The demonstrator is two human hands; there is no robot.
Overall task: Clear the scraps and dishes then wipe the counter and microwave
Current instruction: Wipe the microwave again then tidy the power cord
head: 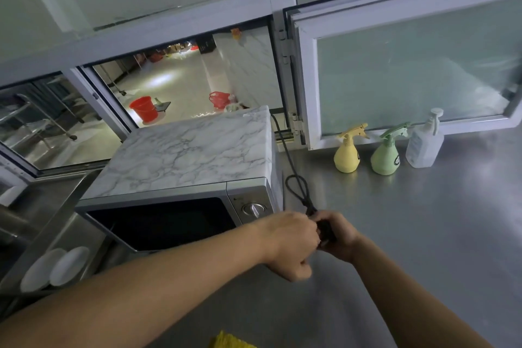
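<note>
Our fingers are curled tight around the black cord [296, 183] — the right hand [337, 234] grips its bundled end, a dark lump showing between thumb and fingers, and the left hand [291, 246] closes over the same bundle from the other side, knuckles up, the two hands touching. Above our hands the cord stands in a narrow loop, then runs back along the counter [423, 234] to the window frame behind the microwave [180, 178].

The microwave sits just beside our hands, toward the left end of the steel counter, its dark door facing us, a round silver knob [254, 208] on its right panel and a marble-patterned covering on its top. Left of it, past the counter's edge, two white plates [55, 268] lean in a steel sink [42, 206].

Along the counter's back edge, below the frosted window, stand three bottles in a row: a yellow spray bottle [347, 152], a green spray bottle [385, 154] just beside it, and a clear pump bottle [423, 144]. At the counter's near edge, between our forearms, a scrap of yellow cloth [228, 341] shows — only its top. Through the open window behind the microwave, a red bucket [144, 108] stands on a floor.
</note>
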